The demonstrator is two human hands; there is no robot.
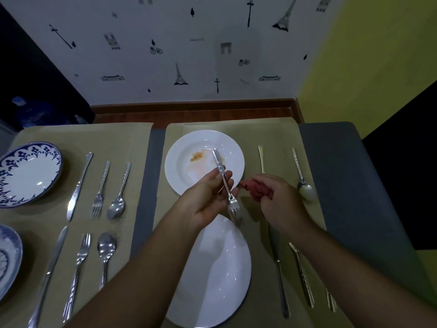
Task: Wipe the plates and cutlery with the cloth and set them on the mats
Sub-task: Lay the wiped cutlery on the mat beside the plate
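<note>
Left hand pinches fork | right hand grips red cloth, seemingly bunched

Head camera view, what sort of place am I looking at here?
Most likely a home dining area: a table laid with beige placemats, plates and cutlery set out as place settings, and Eiffel Tower wallpaper on the wall behind.

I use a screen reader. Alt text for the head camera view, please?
The left hand holds a fork over a tan mat, while the right hand grips a red cloth beside it. A stained white plate lies behind, a second white plate nearer.
</note>
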